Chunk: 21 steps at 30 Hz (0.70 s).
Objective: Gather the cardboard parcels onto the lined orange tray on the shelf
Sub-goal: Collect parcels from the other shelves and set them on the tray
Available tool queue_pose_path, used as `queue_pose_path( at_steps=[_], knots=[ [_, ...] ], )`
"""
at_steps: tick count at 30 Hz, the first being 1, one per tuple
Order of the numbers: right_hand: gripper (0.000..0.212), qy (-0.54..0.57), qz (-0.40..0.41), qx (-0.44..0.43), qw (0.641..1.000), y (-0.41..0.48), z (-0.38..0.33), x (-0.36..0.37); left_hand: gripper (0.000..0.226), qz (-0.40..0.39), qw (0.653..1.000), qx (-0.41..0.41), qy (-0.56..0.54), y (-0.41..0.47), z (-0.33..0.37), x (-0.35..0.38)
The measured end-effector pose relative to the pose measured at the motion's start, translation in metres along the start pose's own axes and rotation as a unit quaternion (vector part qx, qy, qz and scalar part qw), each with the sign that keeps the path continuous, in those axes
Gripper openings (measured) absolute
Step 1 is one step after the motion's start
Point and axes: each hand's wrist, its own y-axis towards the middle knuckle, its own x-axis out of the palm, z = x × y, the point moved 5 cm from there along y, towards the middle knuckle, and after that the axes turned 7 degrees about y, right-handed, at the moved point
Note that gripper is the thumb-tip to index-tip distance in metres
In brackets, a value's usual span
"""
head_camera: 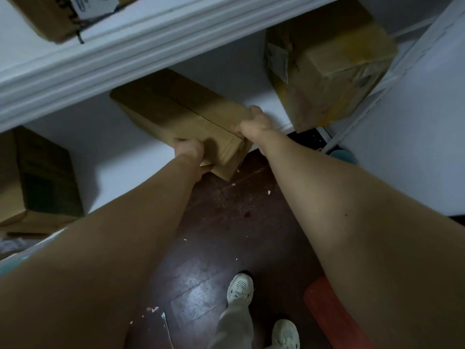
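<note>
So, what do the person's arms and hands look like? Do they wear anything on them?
Both arms are bare up to the picture's edge: no sleeve shows on the left forearm or the right forearm. The left hand and the right hand carry no glove, and no watch or wristband is visible. Rings are too small to tell.

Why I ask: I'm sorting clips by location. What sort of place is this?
Probably a parcel storeroom: white shelving holds cardboard boxes, one a taped parcel; the left hand and right hand grip a long parcel at the shelf edge, over a dark floor.
</note>
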Motion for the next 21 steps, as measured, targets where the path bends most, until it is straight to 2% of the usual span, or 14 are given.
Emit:
queue_pose_path(
  at_steps=[2,4,9,12,14,16,21],
  knots=[
    [0.077,0.004,0.026,-0.004,1.0,-0.003,0.009,-0.006,0.029,-0.023,0.999,-0.014,-0.019,0.003,0.002,0.004],
    [0.078,0.012,0.059,0.003,0.998,-0.009,0.022,-0.013,0.037,-0.016,0.998,-0.023,-0.06,0.005,0.008,0.01],
    [0.084,0.099,0.151,0.043,0.983,-0.017,0.044,-0.042,0.057,-0.082,0.995,0.042,-0.028,0.0,0.024,0.048],
    [0.087,0.168,0.207,0.074,0.961,-0.021,0.055,-0.057,0.059,-0.111,0.993,0.051,-0.003,-0.009,0.03,0.069],
    [0.083,0.258,0.192,0.116,0.94,-0.023,0.063,-0.057,0.055,-0.13,0.99,0.047,0.018,-0.011,0.032,0.081],
    [0.072,0.358,0.143,0.145,0.911,-0.024,0.065,-0.053,0.05,-0.15,0.987,0.044,0.027,-0.017,0.036,0.095],
    [0.054,0.384,0.113,0.151,0.904,-0.017,0.062,-0.063,0.042,-0.16,0.985,0.048,0.038,-0.021,0.047,0.122]
  ],
)
